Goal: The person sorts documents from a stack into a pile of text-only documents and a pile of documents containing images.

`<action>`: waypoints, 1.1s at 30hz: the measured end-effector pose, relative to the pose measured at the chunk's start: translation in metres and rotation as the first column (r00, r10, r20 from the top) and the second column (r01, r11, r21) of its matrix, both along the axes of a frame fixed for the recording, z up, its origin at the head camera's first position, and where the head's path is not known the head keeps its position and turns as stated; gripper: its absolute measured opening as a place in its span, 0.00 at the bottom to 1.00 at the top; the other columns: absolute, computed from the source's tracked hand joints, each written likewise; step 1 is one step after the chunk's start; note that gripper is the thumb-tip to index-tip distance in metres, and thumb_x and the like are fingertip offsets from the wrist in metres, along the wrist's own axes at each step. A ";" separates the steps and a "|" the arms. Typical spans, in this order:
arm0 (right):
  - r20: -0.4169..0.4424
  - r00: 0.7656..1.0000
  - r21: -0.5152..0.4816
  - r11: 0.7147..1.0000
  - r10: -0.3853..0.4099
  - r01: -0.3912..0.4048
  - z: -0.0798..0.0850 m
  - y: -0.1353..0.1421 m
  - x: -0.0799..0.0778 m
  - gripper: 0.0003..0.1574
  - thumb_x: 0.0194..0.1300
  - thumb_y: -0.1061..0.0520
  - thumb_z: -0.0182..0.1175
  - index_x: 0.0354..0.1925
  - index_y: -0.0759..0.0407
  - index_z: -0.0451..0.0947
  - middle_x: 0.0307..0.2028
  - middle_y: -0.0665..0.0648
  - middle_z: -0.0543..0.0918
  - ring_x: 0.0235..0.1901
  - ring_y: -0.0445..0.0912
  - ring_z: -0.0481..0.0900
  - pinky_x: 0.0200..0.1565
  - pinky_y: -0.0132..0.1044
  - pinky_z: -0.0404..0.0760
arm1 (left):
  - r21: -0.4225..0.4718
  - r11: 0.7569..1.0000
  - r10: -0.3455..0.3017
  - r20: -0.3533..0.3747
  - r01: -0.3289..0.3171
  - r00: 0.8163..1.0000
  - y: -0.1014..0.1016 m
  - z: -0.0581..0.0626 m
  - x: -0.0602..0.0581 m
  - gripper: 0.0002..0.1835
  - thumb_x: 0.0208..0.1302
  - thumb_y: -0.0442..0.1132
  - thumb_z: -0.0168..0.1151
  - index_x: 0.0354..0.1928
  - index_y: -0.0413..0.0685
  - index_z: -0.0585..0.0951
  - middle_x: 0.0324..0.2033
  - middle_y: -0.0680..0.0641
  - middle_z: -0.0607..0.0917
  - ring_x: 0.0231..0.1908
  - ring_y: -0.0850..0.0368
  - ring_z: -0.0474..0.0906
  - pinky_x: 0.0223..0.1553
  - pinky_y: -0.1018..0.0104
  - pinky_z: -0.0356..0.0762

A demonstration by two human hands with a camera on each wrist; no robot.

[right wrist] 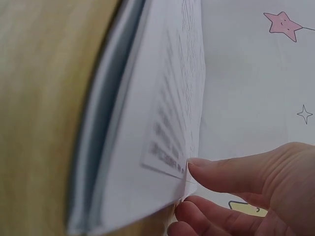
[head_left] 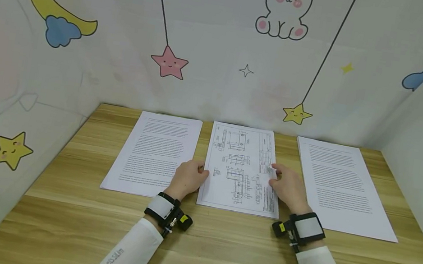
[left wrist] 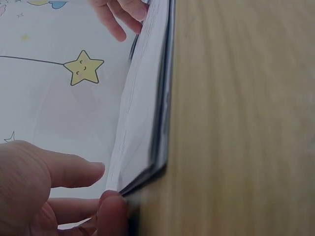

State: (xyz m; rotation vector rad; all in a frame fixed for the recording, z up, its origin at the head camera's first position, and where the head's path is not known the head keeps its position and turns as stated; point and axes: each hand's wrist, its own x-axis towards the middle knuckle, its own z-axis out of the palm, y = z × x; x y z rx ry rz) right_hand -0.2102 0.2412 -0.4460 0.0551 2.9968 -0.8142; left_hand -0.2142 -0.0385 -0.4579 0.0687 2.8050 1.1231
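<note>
A stack of printed technical drawings lies between my hands on the table. At its left edge is my left hand; in the left wrist view its fingertips touch the near corner of the paper, while the thumb stands apart from it. My right hand pinches the right edge of the drawings, thumb on the printed face and fingers behind the edge. The wrist views show a dark layer along the stack's near side; what it is I cannot tell.
To the left lies a stack of text pages, partly behind my left hand. Another stack of text pages lies to the right. All rest on a wooden table, against a wall printed with stars and a bear.
</note>
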 end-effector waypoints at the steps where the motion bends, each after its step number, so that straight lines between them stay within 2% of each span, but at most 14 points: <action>1: 0.006 1.000 0.001 1.000 -0.002 0.002 0.001 0.000 0.000 0.32 0.63 0.62 0.61 0.66 0.63 0.71 0.57 0.70 0.80 0.41 0.55 0.77 0.33 0.35 0.67 | -0.001 1.000 0.003 -0.002 -0.003 1.000 0.000 0.000 -0.001 0.18 0.69 0.41 0.56 0.19 0.48 0.70 0.14 0.53 0.65 0.17 0.60 0.66 0.18 0.71 0.57; 3: 0.019 1.000 0.004 1.000 -0.006 0.006 0.002 0.002 0.000 0.32 0.64 0.60 0.60 0.66 0.62 0.71 0.58 0.70 0.80 0.41 0.55 0.77 0.31 0.34 0.67 | -0.003 1.000 0.012 -0.007 -0.012 1.000 -0.001 0.000 -0.002 0.19 0.70 0.42 0.55 0.19 0.47 0.70 0.13 0.53 0.65 0.17 0.59 0.66 0.18 0.71 0.57; 5: 0.031 0.999 0.005 1.000 -0.011 0.011 0.004 0.003 -0.001 0.33 0.65 0.58 0.60 0.67 0.61 0.70 0.58 0.69 0.80 0.42 0.55 0.78 0.30 0.34 0.67 | -0.010 1.000 0.024 -0.016 -0.024 1.000 -0.001 0.001 -0.002 0.16 0.70 0.43 0.56 0.23 0.45 0.77 0.14 0.53 0.68 0.18 0.59 0.67 0.19 0.71 0.57; 8: 0.036 0.999 0.021 1.000 -0.017 0.016 0.006 0.005 -0.001 0.32 0.67 0.54 0.59 0.67 0.61 0.70 0.59 0.69 0.79 0.44 0.56 0.79 0.32 0.34 0.70 | -0.014 0.999 0.031 -0.030 -0.031 0.999 0.001 0.003 -0.002 0.13 0.69 0.45 0.56 0.41 0.43 0.85 0.22 0.50 0.77 0.22 0.59 0.71 0.21 0.71 0.61; 11: 0.025 1.000 0.036 0.999 -0.018 0.017 0.007 0.008 -0.001 0.32 0.68 0.52 0.58 0.67 0.61 0.70 0.59 0.70 0.79 0.45 0.58 0.80 0.33 0.36 0.73 | -0.003 0.999 0.042 -0.044 -0.043 0.998 0.004 0.006 -0.001 0.20 0.69 0.45 0.57 0.56 0.43 0.83 0.32 0.47 0.84 0.27 0.57 0.75 0.25 0.71 0.66; 14: 0.008 1.000 0.033 0.999 -0.017 0.017 0.009 0.009 0.001 0.31 0.70 0.50 0.57 0.67 0.61 0.70 0.58 0.70 0.80 0.47 0.59 0.82 0.33 0.37 0.75 | 0.008 0.998 0.059 -0.068 -0.058 0.996 0.007 0.009 -0.001 0.22 0.69 0.45 0.56 0.59 0.42 0.81 0.39 0.46 0.86 0.32 0.56 0.78 0.28 0.69 0.70; 18: -0.016 1.000 0.013 1.000 -0.015 0.015 0.015 0.012 0.002 0.31 0.71 0.49 0.56 0.67 0.61 0.70 0.59 0.71 0.79 0.46 0.60 0.84 0.30 0.35 0.74 | 0.041 0.996 0.081 -0.072 -0.078 0.994 0.009 0.015 -0.001 0.21 0.69 0.46 0.56 0.59 0.44 0.82 0.42 0.46 0.87 0.35 0.55 0.80 0.31 0.68 0.72; 20: -0.028 1.000 0.006 1.000 -0.012 0.012 0.018 0.014 0.003 0.31 0.72 0.49 0.55 0.67 0.62 0.70 0.59 0.72 0.79 0.44 0.59 0.84 0.29 0.34 0.73 | 0.065 0.995 0.084 -0.059 -0.080 0.995 0.009 0.018 -0.001 0.21 0.69 0.46 0.55 0.59 0.45 0.81 0.43 0.46 0.87 0.34 0.55 0.79 0.30 0.69 0.71; 23: -0.043 0.999 -0.004 1.000 -0.014 0.014 0.027 0.020 0.006 0.31 0.72 0.49 0.54 0.67 0.63 0.69 0.59 0.72 0.78 0.46 0.61 0.84 0.33 0.39 0.77 | 0.103 0.992 0.078 -0.050 -0.073 0.996 0.010 0.022 -0.003 0.22 0.70 0.47 0.55 0.60 0.47 0.81 0.45 0.46 0.87 0.32 0.55 0.78 0.28 0.70 0.69; 27: -0.084 0.996 -0.009 0.999 -0.032 0.032 0.037 0.030 0.010 0.31 0.73 0.49 0.53 0.67 0.65 0.69 0.58 0.73 0.78 0.51 0.65 0.81 0.42 0.51 0.80 | 0.177 0.984 0.038 -0.085 -0.022 0.996 0.017 0.028 -0.003 0.22 0.71 0.47 0.55 0.61 0.46 0.80 0.48 0.45 0.86 0.29 0.57 0.76 0.26 0.70 0.69; 30: -0.106 0.993 -0.005 0.998 -0.056 0.056 0.042 0.037 0.013 0.31 0.73 0.49 0.53 0.67 0.65 0.69 0.57 0.74 0.79 0.50 0.65 0.81 0.39 0.49 0.81 | 0.242 0.970 -0.010 -0.110 0.036 0.994 0.026 0.031 0.000 0.22 0.72 0.45 0.54 0.62 0.44 0.79 0.50 0.44 0.85 0.25 0.60 0.77 0.25 0.71 0.72; 33: -0.121 0.989 -0.001 0.997 -0.079 0.080 0.045 0.045 0.014 0.31 0.73 0.49 0.53 0.67 0.66 0.69 0.56 0.75 0.79 0.49 0.66 0.82 0.34 0.44 0.81 | 0.281 0.956 -0.053 -0.121 0.086 0.991 0.036 0.032 0.002 0.21 0.72 0.45 0.54 0.62 0.45 0.79 0.51 0.45 0.84 0.27 0.61 0.79 0.26 0.71 0.75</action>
